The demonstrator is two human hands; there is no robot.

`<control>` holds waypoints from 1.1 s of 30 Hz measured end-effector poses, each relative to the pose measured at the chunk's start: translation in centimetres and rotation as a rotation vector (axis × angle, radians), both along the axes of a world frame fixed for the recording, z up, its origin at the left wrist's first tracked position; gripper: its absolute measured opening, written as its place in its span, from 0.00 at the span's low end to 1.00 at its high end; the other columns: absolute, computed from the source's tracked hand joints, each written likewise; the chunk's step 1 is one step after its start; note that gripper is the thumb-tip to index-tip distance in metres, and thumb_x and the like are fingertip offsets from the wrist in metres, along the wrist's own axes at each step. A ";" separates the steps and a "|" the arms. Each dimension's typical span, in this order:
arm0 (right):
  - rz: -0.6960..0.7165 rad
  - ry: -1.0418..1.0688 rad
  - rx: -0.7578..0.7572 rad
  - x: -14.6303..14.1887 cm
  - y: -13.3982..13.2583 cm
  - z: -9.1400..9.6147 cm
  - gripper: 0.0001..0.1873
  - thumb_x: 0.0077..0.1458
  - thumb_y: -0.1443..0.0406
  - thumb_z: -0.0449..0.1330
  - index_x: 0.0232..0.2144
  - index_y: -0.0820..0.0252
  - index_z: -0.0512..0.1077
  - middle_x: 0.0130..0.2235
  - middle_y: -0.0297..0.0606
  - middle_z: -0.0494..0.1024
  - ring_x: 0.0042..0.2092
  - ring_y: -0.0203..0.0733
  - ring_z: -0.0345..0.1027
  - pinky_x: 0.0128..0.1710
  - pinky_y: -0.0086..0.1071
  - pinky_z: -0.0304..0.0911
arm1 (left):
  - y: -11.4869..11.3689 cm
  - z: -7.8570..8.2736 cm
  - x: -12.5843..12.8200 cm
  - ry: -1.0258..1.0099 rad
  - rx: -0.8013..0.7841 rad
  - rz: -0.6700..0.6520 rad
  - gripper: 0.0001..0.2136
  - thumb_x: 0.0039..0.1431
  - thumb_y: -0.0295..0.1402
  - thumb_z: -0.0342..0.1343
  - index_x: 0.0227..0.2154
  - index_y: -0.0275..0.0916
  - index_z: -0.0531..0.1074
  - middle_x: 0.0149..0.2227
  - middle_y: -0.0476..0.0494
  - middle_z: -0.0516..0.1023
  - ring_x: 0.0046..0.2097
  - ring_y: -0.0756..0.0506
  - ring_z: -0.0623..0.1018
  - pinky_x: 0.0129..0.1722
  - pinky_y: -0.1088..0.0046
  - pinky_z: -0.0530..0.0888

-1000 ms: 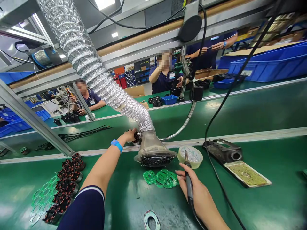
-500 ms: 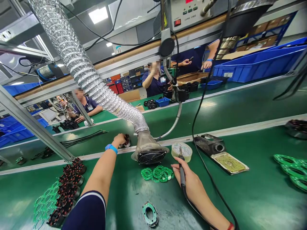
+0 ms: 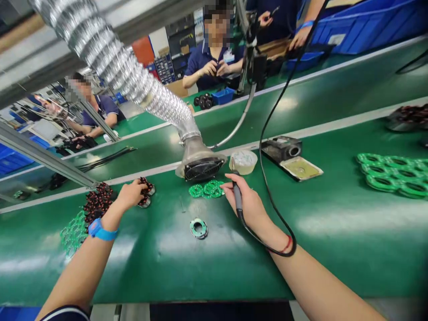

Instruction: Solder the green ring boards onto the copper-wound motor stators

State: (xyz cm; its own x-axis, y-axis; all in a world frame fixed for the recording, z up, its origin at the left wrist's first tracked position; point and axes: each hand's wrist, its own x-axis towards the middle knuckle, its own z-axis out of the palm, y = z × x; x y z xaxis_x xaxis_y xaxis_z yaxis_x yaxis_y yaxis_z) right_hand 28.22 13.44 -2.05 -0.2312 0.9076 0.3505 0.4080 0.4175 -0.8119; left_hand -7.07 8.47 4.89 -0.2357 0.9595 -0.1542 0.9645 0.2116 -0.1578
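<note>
Since half a second ago, the left hand (image 3: 129,196) has come back from beyond the pale rear edge of the counter (image 3: 160,267) to the near side of that edge, left of the middle. Its fingers grasp a pair of wound cores (image 3: 146,189), one just behind the other; whether they rest on the green surface or are slightly lifted, I cannot tell. Both are squat and round, with silvery metal around the outside and dark, coppery-red windings above, partly covered by the fingers. Just to their left, a dense cluster of similar cores (image 3: 99,203) reaches toward the rear edge, beside a patch of green ring boards (image 3: 72,234).

Grasped in the right hand (image 3: 249,203) is a soldering iron (image 3: 237,196) with a grey handle, its black cable looping over the wrist. It points toward the rear edge, near a pale roll (image 3: 243,161); its tip is hard to make out. Just left of those fingers lies a loose heap of green ring boards, in front of the fan-faced extractor hood (image 3: 203,167). Nearer the front edge, well apart from both hands, a single ring assembly (image 3: 199,235) lies flat, its face light green, its rim greyish, its centre open
</note>
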 end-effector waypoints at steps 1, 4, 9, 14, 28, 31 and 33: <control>0.040 0.019 -0.011 -0.3 -0.8 0.2 0.17 0.57 0.64 0.52 0.50 0.56 0.60 0.38 0.39 0.80 0.38 0.42 0.76 0.40 0.35 0.69 | -1.2 0.0 0.7 0.018 0.025 0.004 0.18 0.53 0.27 0.55 0.49 0.44 0.70 0.55 0.39 0.68 0.53 0.36 0.71 0.50 0.59 0.68; 0.238 0.033 -0.009 -1.4 -3.5 0.7 0.17 0.55 0.66 0.53 0.48 0.55 0.59 0.38 0.38 0.79 0.36 0.39 0.76 0.38 0.34 0.70 | -4.2 -0.1 4.9 -0.078 0.251 -0.007 0.15 0.59 0.33 0.49 0.49 0.42 0.68 0.52 0.38 0.69 0.51 0.39 0.72 0.49 0.62 0.69; 0.295 -0.029 0.183 -2.8 -7.2 0.3 0.17 0.54 0.70 0.54 0.46 0.56 0.59 0.42 0.41 0.77 0.44 0.43 0.72 0.45 0.42 0.68 | -7.9 -1.8 13.6 -0.551 -0.146 -0.227 0.11 0.59 0.44 0.49 0.31 0.44 0.71 0.36 0.46 0.75 0.37 0.45 0.75 0.38 0.70 0.70; 0.452 -0.246 0.239 -3.0 -8.4 -0.6 0.23 0.51 0.75 0.51 0.50 0.59 0.59 0.54 0.49 0.71 0.51 0.49 0.67 0.49 0.48 0.66 | -8.4 -3.6 15.1 -0.624 -0.246 -0.325 0.07 0.59 0.35 0.49 0.31 0.42 0.71 0.37 0.46 0.77 0.39 0.45 0.75 0.40 0.69 0.69; 0.199 -0.361 0.319 -5.0 -9.3 -1.6 0.23 0.56 0.65 0.57 0.54 0.60 0.57 0.37 0.43 0.70 0.38 0.49 0.63 0.34 0.41 0.67 | -7.5 -4.1 12.4 -0.940 0.048 -0.197 0.05 0.57 0.30 0.49 0.28 0.40 0.68 0.31 0.48 0.73 0.35 0.48 0.71 0.37 0.71 0.67; 0.197 -0.317 0.335 -4.9 -9.4 -1.8 0.26 0.56 0.65 0.57 0.55 0.61 0.56 0.39 0.46 0.72 0.39 0.50 0.64 0.37 0.44 0.67 | -6.8 -5.1 12.8 -1.250 0.072 -0.066 0.04 0.54 0.32 0.52 0.28 0.38 0.68 0.28 0.49 0.71 0.31 0.50 0.69 0.34 0.73 0.66; 0.237 -0.270 0.335 -4.7 -9.4 -1.7 0.27 0.55 0.67 0.57 0.56 0.59 0.55 0.45 0.48 0.73 0.43 0.51 0.65 0.41 0.46 0.66 | -6.4 -5.5 13.0 -1.426 0.050 0.021 0.06 0.52 0.34 0.55 0.27 0.37 0.67 0.26 0.51 0.70 0.29 0.51 0.68 0.31 0.75 0.65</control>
State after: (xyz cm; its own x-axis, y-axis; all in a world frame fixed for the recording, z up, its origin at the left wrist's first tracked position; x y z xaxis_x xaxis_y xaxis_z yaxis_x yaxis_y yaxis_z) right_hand 23.52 4.09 -3.78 -0.5412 0.6663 0.5130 0.4475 0.7447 -0.4951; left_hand 5.92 2.03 -0.63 0.0755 0.9691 -0.2347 0.2857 0.2044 0.9362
